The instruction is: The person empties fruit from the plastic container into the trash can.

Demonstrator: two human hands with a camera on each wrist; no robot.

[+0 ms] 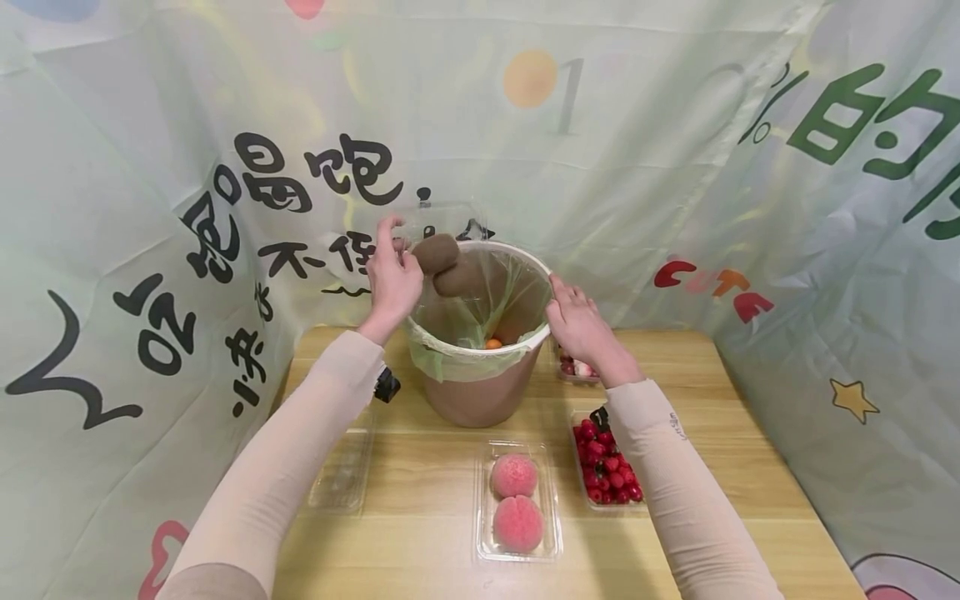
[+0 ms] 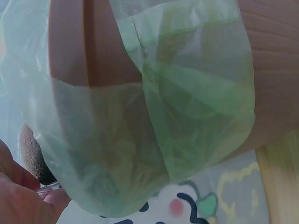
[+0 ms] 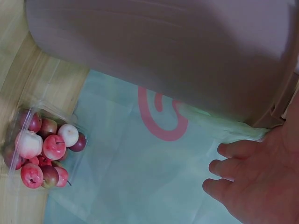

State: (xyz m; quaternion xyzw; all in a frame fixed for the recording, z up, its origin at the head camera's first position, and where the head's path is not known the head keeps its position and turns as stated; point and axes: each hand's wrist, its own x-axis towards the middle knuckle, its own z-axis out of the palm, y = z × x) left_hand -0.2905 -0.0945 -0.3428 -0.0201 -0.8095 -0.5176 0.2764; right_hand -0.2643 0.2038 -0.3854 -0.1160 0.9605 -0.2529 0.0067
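The left hand [image 1: 393, 279] pinches the edge of a clear plastic box [image 1: 465, 218], which is tilted at the left back of the bin's rim. Two brown fuzzy fruits [image 1: 435, 252] show there, one above the other, over the mouth of the bin [image 1: 480, 404]; whether they touch the box is hard to tell. The right hand [image 1: 585, 325] grips the rim on the opposite side, its fingers bent over the outside (the thumb is hidden in the right wrist view).

The bin stands upright on the bench [image 1: 420, 517], lined with a thin green bag [image 1: 472, 364] folded over the rim. A small orange fruit [image 1: 492, 343] lies inside. In front of the bin, two pink peaches [image 1: 517, 523] sit in a clear tray [image 1: 555, 546]. Red berries [image 1: 603, 467] fill another tray beside the right forearm, and a box of plums [image 3: 49, 149] stands behind it, near the bin.
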